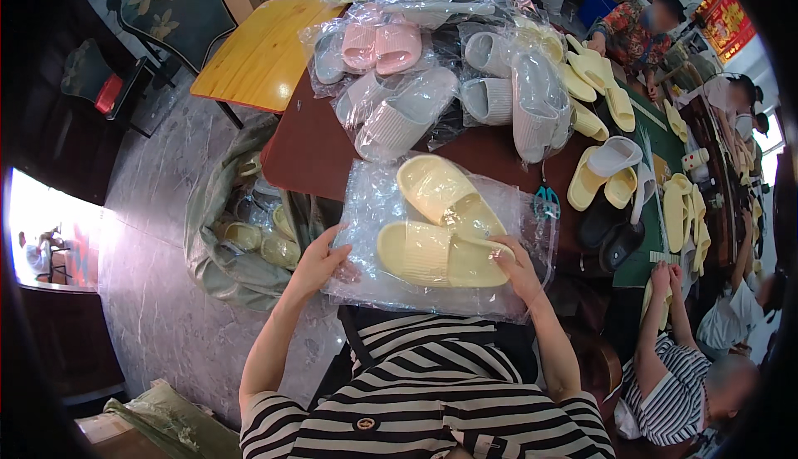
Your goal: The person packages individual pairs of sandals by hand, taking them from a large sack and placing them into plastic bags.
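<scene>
In front of me, a clear plastic bag (364, 201) holds a pair of pale yellow slippers (413, 253). One slipper lies above the other, their toes toward the left. My left hand (320, 261) grips the bag's left edge, thumb over the plastic. On the right, my right hand (517, 269) is closed on the bag and the heel end of the lower slipper. Beyond the bag, a heap of bagged slippers (407, 114) in grey, pink and yellow covers the brown table (303, 147).
An open woven sack (204, 234) with bagged slippers stands on the floor at left. Teal scissors (545, 201) lie right of the bag. Loose yellow slippers (586, 178) and black slippers (619, 243) sit farther right, where other people work. A yellow wooden table (258, 56) is at far left.
</scene>
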Demonstrator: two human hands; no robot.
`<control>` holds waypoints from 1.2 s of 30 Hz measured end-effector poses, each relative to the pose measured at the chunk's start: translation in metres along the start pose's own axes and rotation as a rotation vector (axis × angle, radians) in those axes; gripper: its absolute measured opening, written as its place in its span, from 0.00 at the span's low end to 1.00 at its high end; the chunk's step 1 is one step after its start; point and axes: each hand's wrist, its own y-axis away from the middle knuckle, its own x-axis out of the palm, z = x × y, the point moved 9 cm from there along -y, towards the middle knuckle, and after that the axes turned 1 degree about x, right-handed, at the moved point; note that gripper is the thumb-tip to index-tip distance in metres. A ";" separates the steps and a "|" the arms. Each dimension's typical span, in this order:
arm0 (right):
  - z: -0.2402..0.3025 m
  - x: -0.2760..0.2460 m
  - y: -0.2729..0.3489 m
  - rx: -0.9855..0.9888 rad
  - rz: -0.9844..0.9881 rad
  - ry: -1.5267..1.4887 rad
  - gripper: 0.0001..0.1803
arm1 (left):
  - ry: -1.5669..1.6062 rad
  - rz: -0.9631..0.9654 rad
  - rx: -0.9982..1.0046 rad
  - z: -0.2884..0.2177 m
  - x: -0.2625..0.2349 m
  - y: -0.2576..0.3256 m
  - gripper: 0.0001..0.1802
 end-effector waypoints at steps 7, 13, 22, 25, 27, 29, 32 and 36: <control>-0.008 -0.002 -0.001 0.157 0.089 0.070 0.18 | -1.323 -0.366 0.408 -0.058 0.011 -0.001 0.23; -0.013 -0.015 -0.013 0.024 0.126 0.202 0.18 | -1.298 -0.619 0.562 -0.088 0.014 -0.055 0.17; -0.031 -0.006 -0.031 -0.083 0.218 0.277 0.22 | -0.512 -0.396 0.375 -0.017 -0.028 -0.120 0.18; -0.026 -0.011 -0.027 -0.114 0.216 0.311 0.22 | -0.500 -0.381 0.353 -0.007 -0.033 -0.131 0.20; -0.019 -0.012 -0.024 -0.151 0.221 0.365 0.22 | -0.671 -0.417 0.496 -0.018 -0.029 -0.132 0.21; -0.022 -0.007 -0.024 -0.072 0.234 0.297 0.23 | -0.836 -0.468 0.642 -0.032 -0.026 -0.133 0.23; -0.016 -0.006 -0.027 -0.151 0.254 0.295 0.23 | -0.835 -0.504 0.547 -0.034 -0.032 -0.148 0.21; -0.037 -0.006 -0.035 -0.202 0.250 0.377 0.24 | -0.704 -0.390 0.407 -0.026 -0.038 -0.173 0.15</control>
